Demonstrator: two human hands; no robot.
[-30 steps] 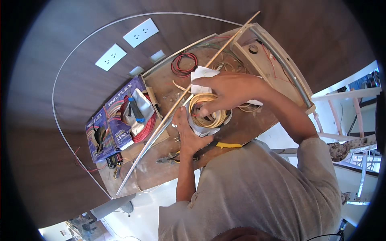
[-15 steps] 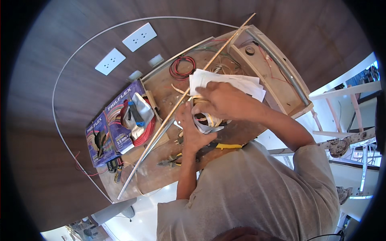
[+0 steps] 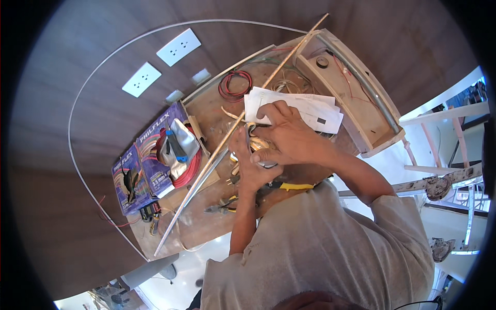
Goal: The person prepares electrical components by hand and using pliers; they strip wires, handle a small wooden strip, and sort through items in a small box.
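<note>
Holds a coil of yellow wire (image 3: pixel 258 143) between two hands, above the middle of the worktop (image 3: pixel 194 227); cannot tell whether lifted or resting on the wood. Clamps the coil's left side in the left hand (image 3: pixel 252 168), with fingers pointing toward the far side. Arches the right hand (image 3: pixel 292 134) over from the right, with thumb on the near side and fingers bent; cannot tell whether gripping, with the coil partly hidden.

Has little room leftward: meets a long thin rod (image 3: pixel 281 68) just beside the left fingers, slanting from the lower left past the far edge. Reaches white papers (image 3: pixel 315 111) just beyond the right hand. Leaves pliers (image 3: pixel 219 207) left of the left forearm and a yellow-handled tool (image 3: pixel 294 186) along the near edge, close to the shirt (image 3: pixel 330 243).

Finds more room at lower left, between rod and pliers, and under the right forearm, toward the wooden tray (image 3: pixel 356 111). Farther left, along the far edge, has purple boxes (image 3: pixel 157 134).
</note>
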